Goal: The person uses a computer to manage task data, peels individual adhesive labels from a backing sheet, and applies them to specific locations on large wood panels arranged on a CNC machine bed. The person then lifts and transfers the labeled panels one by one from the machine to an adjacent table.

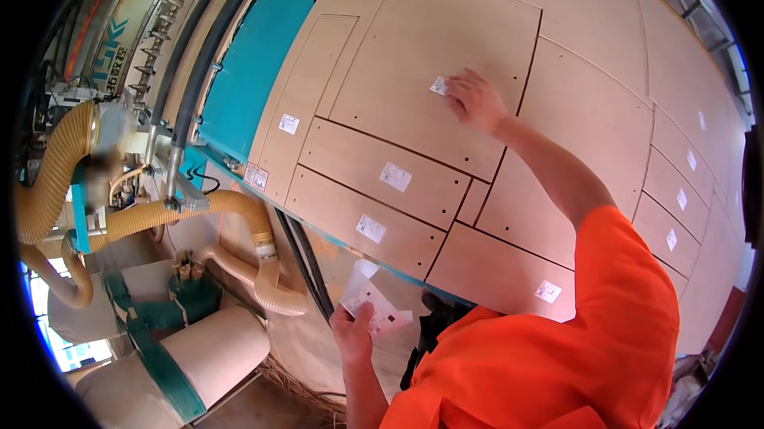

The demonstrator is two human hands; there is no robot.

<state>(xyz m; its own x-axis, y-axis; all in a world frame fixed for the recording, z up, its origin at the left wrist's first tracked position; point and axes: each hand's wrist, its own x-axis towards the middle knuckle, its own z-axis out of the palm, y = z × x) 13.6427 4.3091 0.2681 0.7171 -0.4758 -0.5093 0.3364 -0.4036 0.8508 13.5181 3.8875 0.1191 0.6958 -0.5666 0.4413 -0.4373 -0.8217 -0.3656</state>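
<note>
My left hand (352,331) is closed on a sheet of white labels (382,310), the thumb lying over its face and the upper end curling away. Over a large cut panel (414,39), my right hand (477,103) has its fingers bent around the edge of a small white label (438,86). That label is at the panel's surface; whether it touches the wood I cannot tell. Other labels lie on neighbouring pieces, such as a white label (395,177) and another label (371,228) on the two long strips nearer me.
The brown board (589,111) is cut by dark grooves into several pieces with small drilled holes. A teal machine bed (263,47) borders it on the left. Ribbed yellow hoses (183,210) and a beige dust-collector drum (215,349) with green straps stand at lower left.
</note>
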